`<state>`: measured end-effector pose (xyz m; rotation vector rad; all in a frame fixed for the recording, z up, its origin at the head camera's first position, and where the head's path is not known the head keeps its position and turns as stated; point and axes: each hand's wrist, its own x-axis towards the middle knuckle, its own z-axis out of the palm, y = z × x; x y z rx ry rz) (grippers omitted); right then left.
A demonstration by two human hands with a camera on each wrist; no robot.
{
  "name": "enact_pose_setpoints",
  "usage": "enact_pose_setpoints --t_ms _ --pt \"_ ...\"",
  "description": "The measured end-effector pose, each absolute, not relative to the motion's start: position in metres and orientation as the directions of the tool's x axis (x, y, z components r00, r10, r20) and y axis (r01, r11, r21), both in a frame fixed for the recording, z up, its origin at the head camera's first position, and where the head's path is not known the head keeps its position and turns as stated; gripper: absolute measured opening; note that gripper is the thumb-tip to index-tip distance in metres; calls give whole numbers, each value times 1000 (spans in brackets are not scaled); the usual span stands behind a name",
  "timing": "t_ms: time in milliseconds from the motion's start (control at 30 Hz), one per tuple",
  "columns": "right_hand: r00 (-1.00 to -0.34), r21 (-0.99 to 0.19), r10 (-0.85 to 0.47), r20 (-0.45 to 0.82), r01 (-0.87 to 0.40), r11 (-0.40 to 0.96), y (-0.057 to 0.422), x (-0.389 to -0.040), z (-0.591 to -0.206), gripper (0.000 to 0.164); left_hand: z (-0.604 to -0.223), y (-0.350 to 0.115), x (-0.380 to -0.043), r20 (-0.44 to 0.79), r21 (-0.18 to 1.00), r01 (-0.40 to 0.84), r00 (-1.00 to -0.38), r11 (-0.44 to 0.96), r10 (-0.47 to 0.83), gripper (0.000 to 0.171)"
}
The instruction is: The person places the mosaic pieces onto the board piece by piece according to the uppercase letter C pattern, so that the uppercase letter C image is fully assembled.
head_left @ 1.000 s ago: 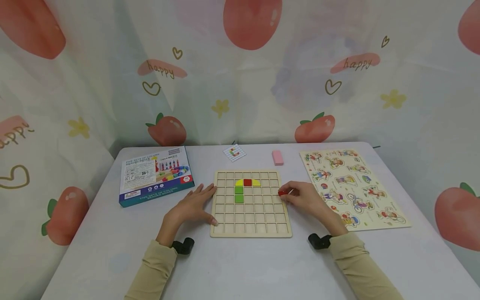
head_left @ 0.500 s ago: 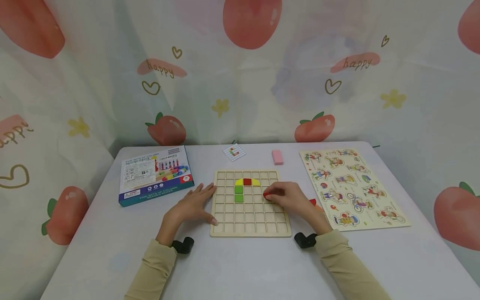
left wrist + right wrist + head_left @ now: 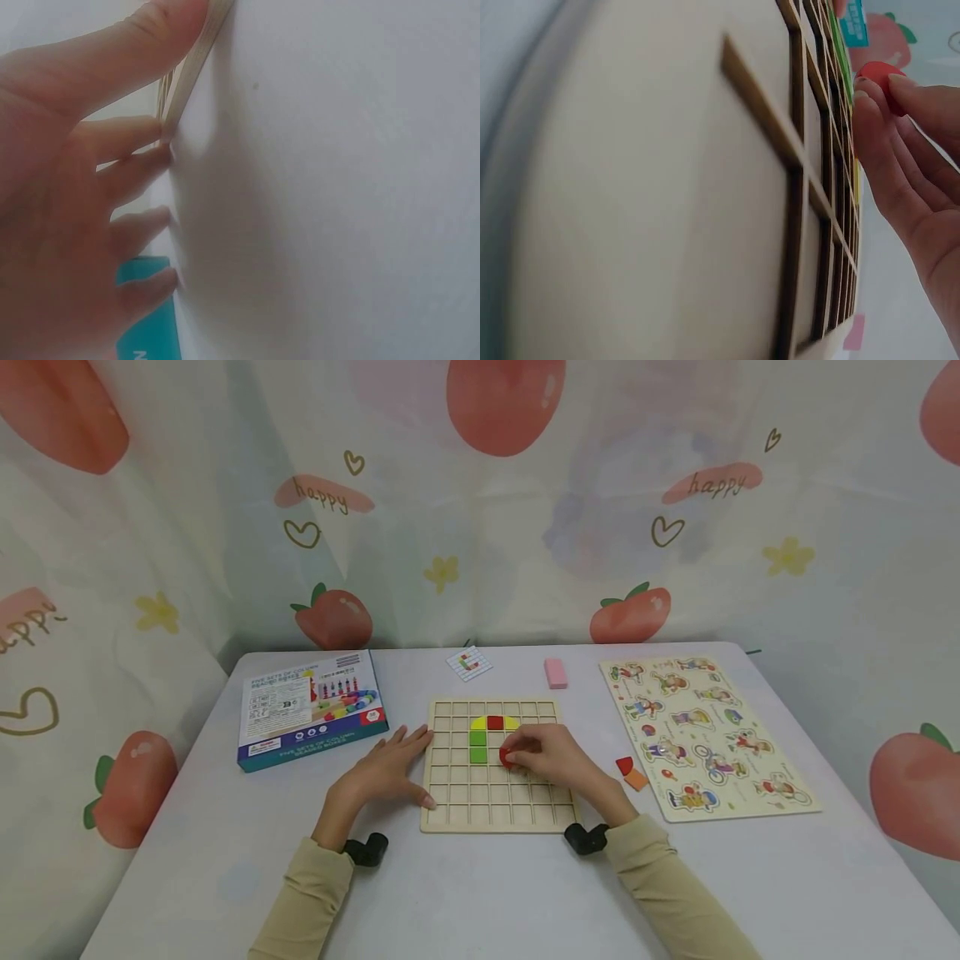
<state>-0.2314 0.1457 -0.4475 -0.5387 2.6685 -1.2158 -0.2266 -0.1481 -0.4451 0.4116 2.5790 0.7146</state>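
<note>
A wooden grid board (image 3: 442,772) lies flat on the table. Set in its cells are two green squares (image 3: 478,747), a red square (image 3: 495,723) and two yellow rounded pieces (image 3: 477,724). With fingers spread, my left hand (image 3: 386,770) rests against the board's left side; the left wrist view shows its thumb and fingertips at the wooden edge (image 3: 196,64). My right hand (image 3: 555,756) pinches a small red round-edged block (image 3: 506,757) between thumb and fingers, over the cells right of the lower green square. In the right wrist view this red block (image 3: 883,81) shows its curved side.
To the right lie a red piece (image 3: 624,766) and an orange piece (image 3: 636,779), beside a picture puzzle board (image 3: 738,789). A pattern card (image 3: 469,665) and a pink block (image 3: 555,673) lie behind the grid. At left stands a game box (image 3: 311,710).
My right hand has carried the red block leftward from the board's right edge to the middle cells, uncovering the red and orange pieces on the table. The left hand has stayed put.
</note>
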Motion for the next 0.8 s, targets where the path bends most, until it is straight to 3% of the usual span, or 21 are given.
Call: enact_pose_setpoints --t_ms 300,600,800 --pt "-893 -796 -447 -43 -240 556 129 -231 -445 10 -443 -149 -226 -328 547 158 -863 822 385 111" --pt "-873 -726 -488 -17 -324 606 114 -233 -448 7 -443 -149 -225 -326 550 157 -864 820 384 109" --pt "-877 -706 -479 -42 -313 635 107 -233 -449 4 -444 -149 -225 -319 547 163 -866 821 385 109"
